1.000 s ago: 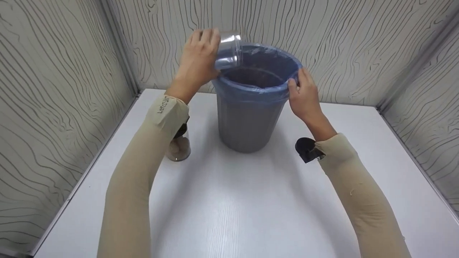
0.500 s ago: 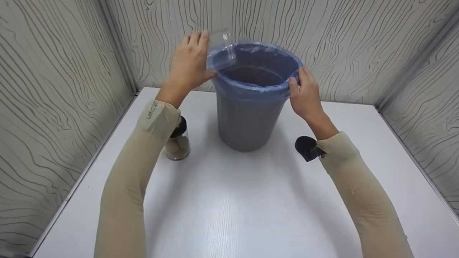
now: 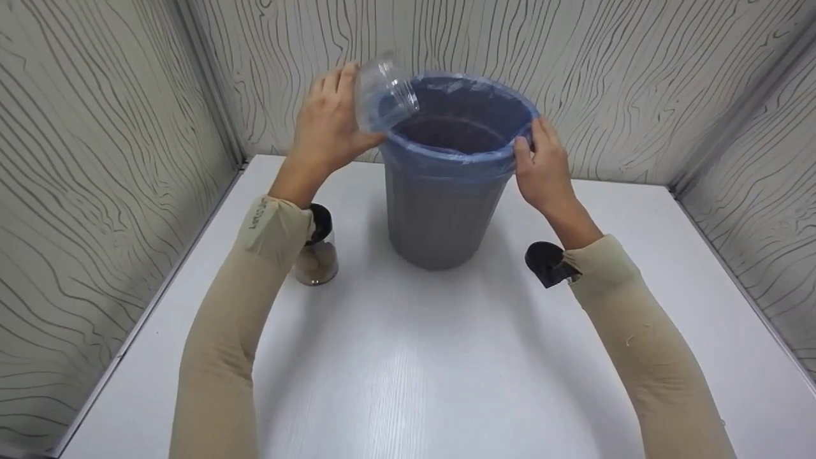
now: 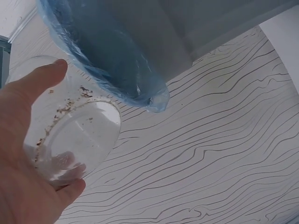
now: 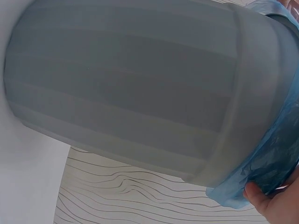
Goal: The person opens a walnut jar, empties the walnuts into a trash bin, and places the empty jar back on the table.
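A clear plastic jar [image 3: 381, 94], empty but for crumbs stuck to its inside, is held tipped on its side with its open mouth at the left rim of a grey bin [image 3: 433, 217] lined with a blue bag [image 3: 446, 164]. The left hand [image 3: 331, 131] grips the jar, fingers and thumb curled round its body; the left wrist view shows the jar's base against the palm and the bag's folded edge just above it. The right hand [image 3: 542, 169] holds the opposite rim of the bin, thumb and fingers pinching the blue bag over the edge. The bin stands upright near the back of a white table [image 3: 433, 370], between the two beige-sleeved arms. A second jar [image 3: 317, 255] with a black lid and pale round contents stands on the table behind the left forearm, which partly hides it. Wood-grain patterned walls [image 3: 102, 191] close in the table on three sides.
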The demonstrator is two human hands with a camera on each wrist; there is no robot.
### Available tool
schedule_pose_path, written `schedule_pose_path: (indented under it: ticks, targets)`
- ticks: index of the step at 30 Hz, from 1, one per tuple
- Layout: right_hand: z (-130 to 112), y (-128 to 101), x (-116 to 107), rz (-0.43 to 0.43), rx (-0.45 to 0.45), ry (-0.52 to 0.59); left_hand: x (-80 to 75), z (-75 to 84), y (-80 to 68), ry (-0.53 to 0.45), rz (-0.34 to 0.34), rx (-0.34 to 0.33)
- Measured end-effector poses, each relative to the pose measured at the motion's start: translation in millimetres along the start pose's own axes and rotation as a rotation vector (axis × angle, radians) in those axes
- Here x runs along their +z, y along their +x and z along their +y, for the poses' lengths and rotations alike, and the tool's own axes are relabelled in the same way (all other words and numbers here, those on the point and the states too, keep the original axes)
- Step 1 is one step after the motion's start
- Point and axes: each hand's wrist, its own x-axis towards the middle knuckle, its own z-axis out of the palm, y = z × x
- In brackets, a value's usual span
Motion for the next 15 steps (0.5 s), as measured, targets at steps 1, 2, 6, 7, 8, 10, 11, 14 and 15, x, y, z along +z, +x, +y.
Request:
schedule_pose_path:
  ticks: [1, 2, 6, 7, 8, 10, 11, 14, 15]
  targets:
    - [-0.3, -0.2, 0.5, -0.001, -0.001, -0.001, 0.9, -1.1, -1.8, -0.014, 0.005, -0.007]
    - [-0.7, -0.3, 1.0, -0.002, -0.001, -0.002, 1.8, -2.3, -3.5, -0.026, 0.010, -0.014]
    - [-1.5, -0.9, 2.2, -0.003, -0.011, -0.002, 5.5, -6.5, -10.8, -0.097, 0.043, -0.054]
    - [-1.6, -1.1, 2.3, -0.003, -0.012, -0.002, 6.4, -7.4, -12.4, -0.121, 0.054, -0.066]
    - [-1.7, -1.2, 2.2, -0.002, -0.015, -0.002, 7.6, -8.4, -14.3, -0.146, 0.065, -0.079]
    - [-2.0, -1.4, 1.9, -0.004, -0.017, -0.004, 10.0, -10.3, -18.7, -0.197, 0.084, -0.105]
    - [-2.4, -1.7, 1.5, -0.008, -0.014, -0.007, 11.3, -11.4, -21.0, -0.221, 0.091, -0.117]
    - [-2.8, -2.4, 0.9, -0.023, 0.000, -0.017, 15.6, -15.0, -28.7, -0.278, 0.111, -0.149]
    - [-2.8, -2.6, 0.9, -0.029, 0.007, -0.019, 17.2, -16.1, -31.3, -0.292, 0.119, -0.156]
